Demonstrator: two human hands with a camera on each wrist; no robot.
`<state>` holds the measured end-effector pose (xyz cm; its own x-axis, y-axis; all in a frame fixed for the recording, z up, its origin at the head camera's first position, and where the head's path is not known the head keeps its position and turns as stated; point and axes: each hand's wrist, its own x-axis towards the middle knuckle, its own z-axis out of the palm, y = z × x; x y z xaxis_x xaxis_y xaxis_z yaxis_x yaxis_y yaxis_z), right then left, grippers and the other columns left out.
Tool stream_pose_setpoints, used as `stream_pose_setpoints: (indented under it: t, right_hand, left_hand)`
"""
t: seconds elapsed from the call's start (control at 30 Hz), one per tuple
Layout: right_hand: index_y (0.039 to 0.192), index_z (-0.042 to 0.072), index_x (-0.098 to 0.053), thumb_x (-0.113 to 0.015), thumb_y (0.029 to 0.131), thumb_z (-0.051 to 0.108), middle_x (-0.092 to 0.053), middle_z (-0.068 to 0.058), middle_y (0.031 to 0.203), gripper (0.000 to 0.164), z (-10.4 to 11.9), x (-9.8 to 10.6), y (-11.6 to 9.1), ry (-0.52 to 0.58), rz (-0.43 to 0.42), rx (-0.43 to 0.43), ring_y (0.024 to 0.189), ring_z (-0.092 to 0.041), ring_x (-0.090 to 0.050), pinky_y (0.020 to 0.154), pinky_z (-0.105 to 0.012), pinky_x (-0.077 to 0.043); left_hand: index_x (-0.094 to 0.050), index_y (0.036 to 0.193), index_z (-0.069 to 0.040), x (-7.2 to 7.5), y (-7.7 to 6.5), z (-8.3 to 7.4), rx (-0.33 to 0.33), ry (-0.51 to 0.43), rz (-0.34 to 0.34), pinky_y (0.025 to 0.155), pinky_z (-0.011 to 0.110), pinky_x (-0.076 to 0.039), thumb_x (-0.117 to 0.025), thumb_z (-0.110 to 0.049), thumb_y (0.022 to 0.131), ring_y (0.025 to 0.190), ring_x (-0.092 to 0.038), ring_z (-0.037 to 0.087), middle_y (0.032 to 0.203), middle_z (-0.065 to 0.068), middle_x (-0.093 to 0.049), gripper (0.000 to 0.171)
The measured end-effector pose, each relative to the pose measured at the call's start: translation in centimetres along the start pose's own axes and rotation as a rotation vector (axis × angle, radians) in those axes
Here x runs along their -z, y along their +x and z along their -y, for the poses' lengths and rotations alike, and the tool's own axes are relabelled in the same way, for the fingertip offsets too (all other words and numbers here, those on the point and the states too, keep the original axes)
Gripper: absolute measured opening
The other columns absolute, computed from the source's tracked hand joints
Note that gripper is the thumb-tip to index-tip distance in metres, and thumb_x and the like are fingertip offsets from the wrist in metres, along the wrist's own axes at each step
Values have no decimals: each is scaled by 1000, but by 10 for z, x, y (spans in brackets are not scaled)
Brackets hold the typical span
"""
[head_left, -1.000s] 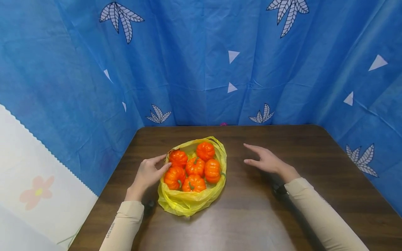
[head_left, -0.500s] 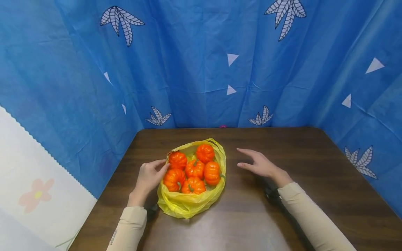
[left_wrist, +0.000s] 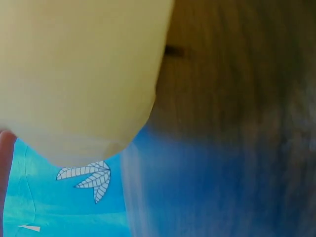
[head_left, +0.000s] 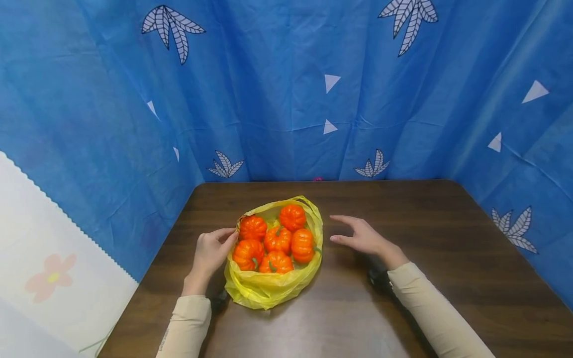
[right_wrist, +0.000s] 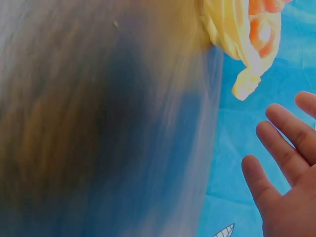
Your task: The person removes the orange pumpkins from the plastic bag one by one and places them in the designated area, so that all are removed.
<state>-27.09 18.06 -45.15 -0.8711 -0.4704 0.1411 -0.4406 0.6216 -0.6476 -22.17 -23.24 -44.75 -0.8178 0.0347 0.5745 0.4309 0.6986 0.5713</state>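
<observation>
"Fingers first: what does the left hand (head_left: 210,251) do?"

"Its thumb and forefinger come close together and pinch the left rim of one yellow plastic bag (head_left: 264,291). How its other fingers lie I cannot tell; they are hidden."

"And the right hand (head_left: 364,238)?"

"Nothing in it. Thumb and forefinger stand wide apart, tips toward the bag, near its right side but not touching. From the right wrist, four digits show, fairly straight and slightly spread."

"So two hands, one bag. Where does it sit?"

"Between them, left of the middle of one brown table (head_left: 331,318), mouth upward, its folds bunched at the near side."

"How many things inside?"

"Six orange pumpkins (head_left: 275,263): two toward the near rim, two across the middle, two at the far rim. Four green stems (head_left: 272,267) show, one just by the right rim."

"And past the table?"

"Blue curtain (head_left: 277,74), behind and along both sides; whether it's one piece or several, I can't tell. I count five leaf prints (head_left: 172,27) on it and six white triangles (head_left: 331,82)."
</observation>
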Motion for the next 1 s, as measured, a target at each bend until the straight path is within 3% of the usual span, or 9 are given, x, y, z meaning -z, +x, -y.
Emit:
stream_pose_setpoints:
  t: [0.3,0.43,0.53,0.6,1.0]
  right_hand:
    - [144,8,-52,-73,88,44,-55,-12,147,69,1,-10,3,45,-1,-26,134,-36,-52,110,-60,-42]
    - [142,8,-54,-75,88,38,-58,-11,144,66,5,-15,5,70,-9,-13,133,-35,-54,110,-60,-43]
    - [141,7,-54,-76,88,34,-59,-12,143,63,9,-17,7,86,-11,-2,132,-35,-54,109,-60,-43]
    - [141,8,-55,-76,88,34,-60,-12,142,63,11,-18,8,103,-10,-11,131,-35,-54,109,-60,-43]
    - [142,6,-52,-73,91,27,-57,-15,144,59,19,-22,10,244,-24,-34,133,-42,-51,108,-63,-42]
  left_hand:
    - [-78,96,1,-4,-1,1,15,-44,-17,68,38,-62,-77,-6,86,74,-75,22,90,14,-78,12]
    - [-79,95,1,-3,-2,1,19,-52,-28,69,21,-60,-78,-6,85,74,-75,23,89,14,-78,12]
    - [-79,95,1,-3,-3,3,20,-63,-37,69,4,-52,-78,-5,85,74,-75,23,89,14,-78,12]
    - [-79,95,1,-4,-4,4,26,-71,-40,70,1,-49,-78,-5,85,74,-75,25,89,14,-78,12]
    - [-79,96,0,-8,-6,6,44,-75,-44,70,-1,-47,-78,-6,85,75,-76,25,90,14,-78,12]
